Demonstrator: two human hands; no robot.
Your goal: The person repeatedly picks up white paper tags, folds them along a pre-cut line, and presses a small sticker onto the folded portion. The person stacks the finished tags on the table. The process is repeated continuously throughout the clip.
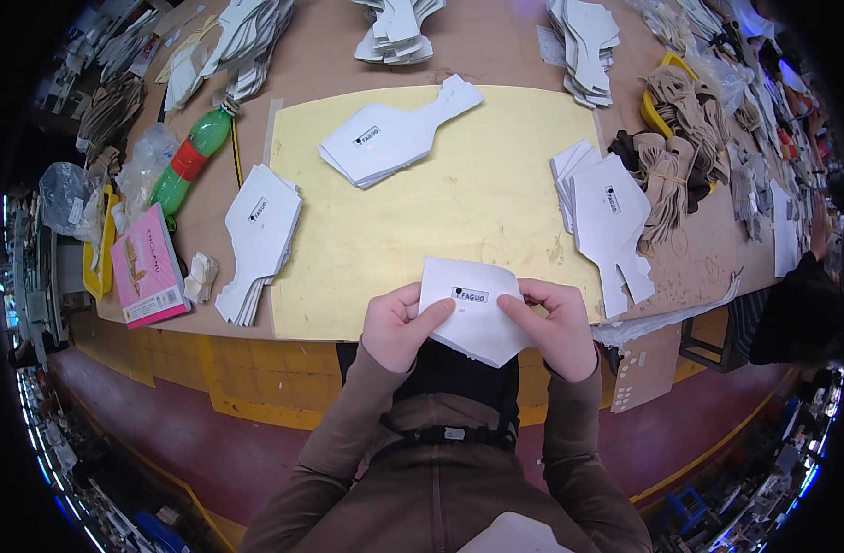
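Observation:
My left hand (396,324) and my right hand (562,324) hold a white cut piece (475,323) up at the table's near edge. Each hand pinches one side, thumbs on the face beside a small black printed mark. The piece looks like thin sheet material, slightly bowed; its underside and most of my fingertips are hidden. Beyond it, a stack of similar white pieces (385,152) lies on the yellow mat (440,221). More stacks sit at the left (263,217) and at the right (611,217), overlapping the mat's edges.
Further white stacks (394,32) line the far side. At left are a green bottle (177,184) with a red band, a pink book (150,267) and a yellow tray (99,253). Tan bundled pieces (675,184) fill the right. A white shape (514,536) shows at the bottom.

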